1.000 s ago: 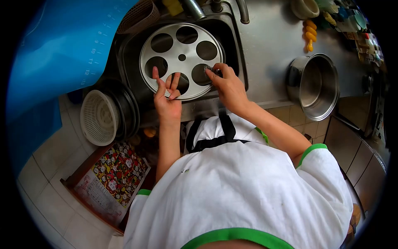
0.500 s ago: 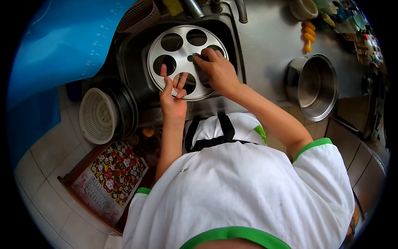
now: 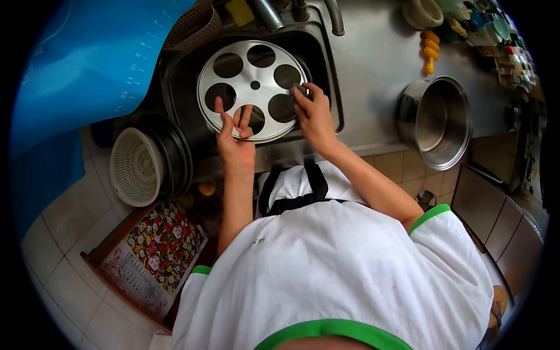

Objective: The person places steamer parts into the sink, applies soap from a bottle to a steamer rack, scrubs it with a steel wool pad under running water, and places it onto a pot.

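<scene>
A round metal steamer plate with several large round holes and a small central hole lies tilted over the sink. At its near left rim, my left hand grips the plate, with fingers showing through or over the holes. My right hand is closed on a dark, wiry steel wool scrubber, pressed against the plate's right edge. Part of the scrubber is hidden by the fingers.
On the counter to the right stand a steel pot and a yellow-orange lobed object. A faucet and yellow sponge are behind the sink. At left are a white basket, dark pans and a large blue sheet-like thing.
My right hand with the scrubber has moved from the plate's centre out to its right edge. The plate has shifted slightly left and down in view, still in my left hand.
</scene>
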{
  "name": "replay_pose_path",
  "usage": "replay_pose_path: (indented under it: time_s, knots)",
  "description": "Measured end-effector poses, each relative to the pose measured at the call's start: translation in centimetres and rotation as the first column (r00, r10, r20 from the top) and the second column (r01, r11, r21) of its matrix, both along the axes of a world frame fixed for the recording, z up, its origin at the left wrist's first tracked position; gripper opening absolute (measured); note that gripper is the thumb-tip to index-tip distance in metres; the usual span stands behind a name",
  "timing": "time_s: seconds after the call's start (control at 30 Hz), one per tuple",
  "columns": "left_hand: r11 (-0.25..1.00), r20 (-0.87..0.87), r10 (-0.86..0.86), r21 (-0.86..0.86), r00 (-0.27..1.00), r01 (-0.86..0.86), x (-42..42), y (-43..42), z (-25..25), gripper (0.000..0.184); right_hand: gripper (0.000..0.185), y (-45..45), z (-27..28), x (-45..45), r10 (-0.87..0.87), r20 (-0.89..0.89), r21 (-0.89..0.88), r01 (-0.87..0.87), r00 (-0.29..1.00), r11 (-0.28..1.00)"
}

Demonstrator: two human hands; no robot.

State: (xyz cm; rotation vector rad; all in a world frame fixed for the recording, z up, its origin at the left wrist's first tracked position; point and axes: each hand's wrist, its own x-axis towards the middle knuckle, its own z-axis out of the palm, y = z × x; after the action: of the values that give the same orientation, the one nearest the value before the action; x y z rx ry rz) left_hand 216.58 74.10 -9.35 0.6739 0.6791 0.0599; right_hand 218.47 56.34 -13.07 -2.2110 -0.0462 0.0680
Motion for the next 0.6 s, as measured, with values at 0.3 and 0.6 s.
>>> replay_pose_path:
  time_s: [0.3, 0.6]
  knots:
    - [0.999, 0.051, 0.055, -0.005, 0.997, -0.054, 0.8, 0.9, -0.1, 0.043, 0.035, 0.8, -2.5, 2.7, -0.098, -0.207, 0.269, 0.153, 0.973, 0.951]
    - [0.997, 0.004, 0.027, -0.076, 1.0, -0.027, 0.6, 0.9, -0.9, 0.042, 0.033, 0.2, -2.6, 5.5, -0.015, -0.254, 0.081, 0.036, 0.967, 0.996]
